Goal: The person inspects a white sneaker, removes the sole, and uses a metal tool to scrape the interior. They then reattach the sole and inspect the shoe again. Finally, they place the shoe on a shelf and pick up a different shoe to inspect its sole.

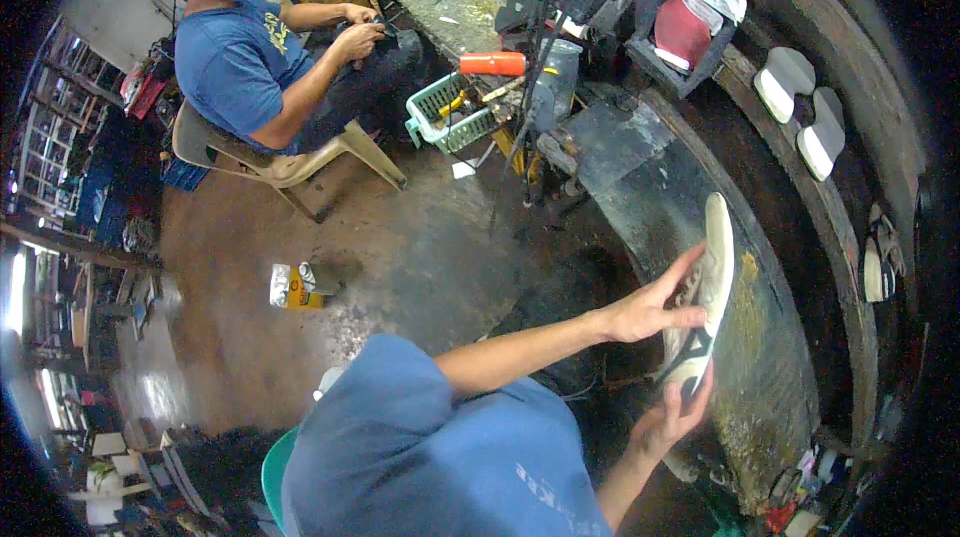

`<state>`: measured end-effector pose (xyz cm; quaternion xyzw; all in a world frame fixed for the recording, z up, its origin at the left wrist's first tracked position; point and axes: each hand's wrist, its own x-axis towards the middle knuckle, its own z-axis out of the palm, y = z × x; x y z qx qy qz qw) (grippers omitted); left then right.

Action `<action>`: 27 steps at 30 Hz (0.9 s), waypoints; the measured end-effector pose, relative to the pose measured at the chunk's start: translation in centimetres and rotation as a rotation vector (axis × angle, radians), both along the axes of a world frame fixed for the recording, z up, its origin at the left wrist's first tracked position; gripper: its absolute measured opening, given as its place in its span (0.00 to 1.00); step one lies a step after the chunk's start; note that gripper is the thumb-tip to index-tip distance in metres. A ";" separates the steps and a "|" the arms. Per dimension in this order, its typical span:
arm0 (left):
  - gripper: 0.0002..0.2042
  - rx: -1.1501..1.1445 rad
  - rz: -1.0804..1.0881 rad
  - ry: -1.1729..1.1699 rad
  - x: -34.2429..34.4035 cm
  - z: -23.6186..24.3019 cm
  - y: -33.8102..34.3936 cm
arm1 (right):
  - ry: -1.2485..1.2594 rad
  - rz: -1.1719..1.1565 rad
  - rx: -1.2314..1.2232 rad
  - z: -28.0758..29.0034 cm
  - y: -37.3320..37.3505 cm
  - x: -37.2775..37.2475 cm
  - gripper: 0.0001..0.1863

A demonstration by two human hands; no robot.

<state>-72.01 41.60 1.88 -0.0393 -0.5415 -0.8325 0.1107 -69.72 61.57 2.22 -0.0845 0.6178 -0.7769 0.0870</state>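
Both of my hands hold a sneaker over the workbench. It is tilted on its side, and its pale sole edge faces right. The upper is light with dark markings. My left hand grips it around the middle, thumb against the side of the sole and fingers on the upper. My right hand closes on its lower end, with the thumb along the side. The palms hide part of the upper.
Beyond the floor, a co-worker sits on a plastic chair, handling something small and dark. A green basket of tools stands by a worktable. White soles rest on the right shelf. A yellow box lies on the floor.
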 end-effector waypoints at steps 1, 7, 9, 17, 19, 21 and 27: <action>0.58 -0.003 -0.022 0.046 0.0 0.1 -0.1 | -0.024 0.007 -0.042 0.1 0.1 -0.1 0.42; 0.74 -0.243 -0.023 0.042 1.0 0.0 -0.6 | 0.133 0.031 0.061 0.9 -0.3 -1.1 0.44; 0.76 -0.295 0.062 0.020 1.3 -0.3 -0.9 | 0.181 0.031 0.090 1.1 -0.7 -1.3 0.45; 0.75 -0.110 0.189 -0.037 2.3 -0.9 -0.5 | 0.123 0.034 0.044 1.0 -1.8 -1.8 0.41; 0.75 -0.057 0.188 -0.009 2.5 -0.7 -0.5 | 0.142 0.055 0.061 1.0 -1.8 -1.9 0.39; 0.75 -0.112 0.212 -0.034 2.9 -0.4 -0.7 | 0.163 0.067 0.077 0.9 -1.9 -2.0 0.38; 0.74 -0.139 0.240 -0.046 2.9 -0.9 -1.3 | 0.251 0.075 0.109 0.2 -2.1 -1.9 0.42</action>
